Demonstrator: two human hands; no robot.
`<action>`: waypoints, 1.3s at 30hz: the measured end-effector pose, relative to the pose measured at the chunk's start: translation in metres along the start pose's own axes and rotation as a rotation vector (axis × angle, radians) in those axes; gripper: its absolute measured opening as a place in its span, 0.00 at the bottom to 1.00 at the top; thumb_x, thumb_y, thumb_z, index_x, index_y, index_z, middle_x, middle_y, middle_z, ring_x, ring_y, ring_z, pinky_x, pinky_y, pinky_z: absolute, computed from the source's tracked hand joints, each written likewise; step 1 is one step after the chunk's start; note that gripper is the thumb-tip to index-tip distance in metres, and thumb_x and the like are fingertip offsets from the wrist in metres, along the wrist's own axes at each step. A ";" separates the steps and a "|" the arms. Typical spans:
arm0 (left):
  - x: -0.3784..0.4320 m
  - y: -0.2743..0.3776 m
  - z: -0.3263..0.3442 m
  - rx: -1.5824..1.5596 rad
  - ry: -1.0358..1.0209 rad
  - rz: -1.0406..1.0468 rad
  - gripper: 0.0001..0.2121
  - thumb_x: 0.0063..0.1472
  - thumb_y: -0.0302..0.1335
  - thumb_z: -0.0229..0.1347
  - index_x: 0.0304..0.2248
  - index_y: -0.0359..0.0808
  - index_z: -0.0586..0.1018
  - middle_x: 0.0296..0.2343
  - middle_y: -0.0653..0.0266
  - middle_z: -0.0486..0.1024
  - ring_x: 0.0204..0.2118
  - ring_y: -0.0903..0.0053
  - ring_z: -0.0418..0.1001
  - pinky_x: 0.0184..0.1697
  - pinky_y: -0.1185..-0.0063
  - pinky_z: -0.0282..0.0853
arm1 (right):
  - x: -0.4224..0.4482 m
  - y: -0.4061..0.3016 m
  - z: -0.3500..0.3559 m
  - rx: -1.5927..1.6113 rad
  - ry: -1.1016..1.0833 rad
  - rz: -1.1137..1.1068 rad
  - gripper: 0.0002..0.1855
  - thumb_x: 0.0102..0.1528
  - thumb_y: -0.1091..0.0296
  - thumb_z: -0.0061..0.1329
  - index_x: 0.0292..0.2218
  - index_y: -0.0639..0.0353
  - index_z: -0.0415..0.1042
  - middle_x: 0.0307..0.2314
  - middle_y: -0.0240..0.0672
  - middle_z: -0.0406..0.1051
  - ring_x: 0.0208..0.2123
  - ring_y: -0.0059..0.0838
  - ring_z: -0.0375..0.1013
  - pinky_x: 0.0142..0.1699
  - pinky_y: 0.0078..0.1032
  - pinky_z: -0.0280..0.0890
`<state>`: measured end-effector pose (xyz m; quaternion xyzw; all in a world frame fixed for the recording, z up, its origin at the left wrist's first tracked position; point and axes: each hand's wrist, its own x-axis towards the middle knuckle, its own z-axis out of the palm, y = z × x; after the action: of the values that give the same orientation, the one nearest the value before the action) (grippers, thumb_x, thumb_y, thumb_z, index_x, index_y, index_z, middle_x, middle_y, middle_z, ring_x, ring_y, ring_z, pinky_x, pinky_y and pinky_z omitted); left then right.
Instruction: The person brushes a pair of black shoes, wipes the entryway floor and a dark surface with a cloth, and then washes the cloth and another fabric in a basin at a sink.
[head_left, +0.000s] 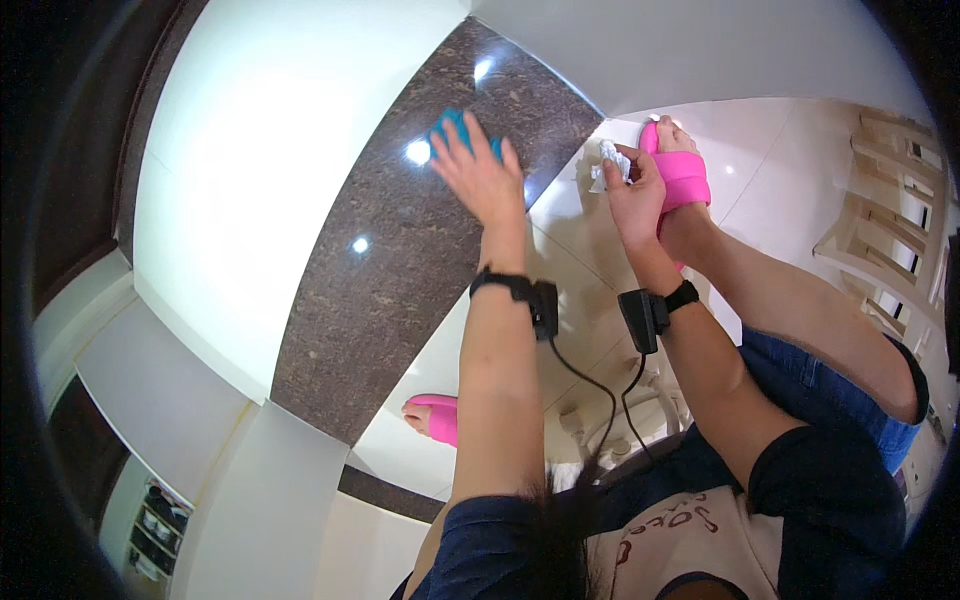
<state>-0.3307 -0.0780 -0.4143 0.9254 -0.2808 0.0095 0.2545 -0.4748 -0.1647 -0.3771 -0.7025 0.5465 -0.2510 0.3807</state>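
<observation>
My left hand (480, 176) lies palm down with fingers spread, pressing a teal cloth (454, 124) against a dark speckled stone slab (375, 292). Parts of the cloth show around and between the fingers. To the right, over the pale tiled floor, my right hand (637, 191) pinches a crumpled white tissue or paper (613, 161) between thumb and fingers. That hand is close to my foot in a pink slipper (684, 178). Each wrist wears a black strap with a cabled device.
White walls or panels (225, 187) border the slab. Another pink slipper (442, 420) is at the slab's lower right edge. Pale slatted wooden furniture (885, 225) stands at the far right. A small shelf with items (157, 529) shows at lower left. Thin cables hang between my arms.
</observation>
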 end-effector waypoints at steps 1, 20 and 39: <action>0.017 0.013 0.008 -0.021 -0.007 0.026 0.28 0.53 0.34 0.55 0.53 0.36 0.63 0.55 0.50 0.56 0.59 0.52 0.48 0.60 0.56 0.43 | 0.007 0.006 -0.002 0.032 0.017 -0.003 0.14 0.45 0.75 0.54 0.36 0.63 0.73 0.26 0.37 0.71 0.25 0.25 0.68 0.33 0.21 0.64; 0.074 0.025 0.023 0.008 -0.071 0.282 0.25 0.54 0.35 0.55 0.51 0.37 0.66 0.53 0.56 0.61 0.59 0.58 0.52 0.60 0.60 0.45 | 0.012 0.033 -0.004 0.218 0.054 0.019 0.13 0.49 0.76 0.52 0.38 0.65 0.71 0.29 0.31 0.71 0.31 0.19 0.68 0.37 0.17 0.64; -0.170 -0.027 -0.062 -0.099 -0.185 0.084 0.26 0.50 0.26 0.56 0.50 0.37 0.66 0.54 0.55 0.58 0.58 0.55 0.51 0.59 0.57 0.45 | -0.014 0.011 -0.032 0.225 0.135 0.048 0.13 0.49 0.75 0.53 0.38 0.66 0.70 0.27 0.28 0.68 0.27 0.16 0.64 0.32 0.15 0.60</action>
<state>-0.4516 0.0580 -0.4003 0.8960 -0.3418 -0.0789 0.2721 -0.5098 -0.1612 -0.3662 -0.6235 0.5561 -0.3483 0.4251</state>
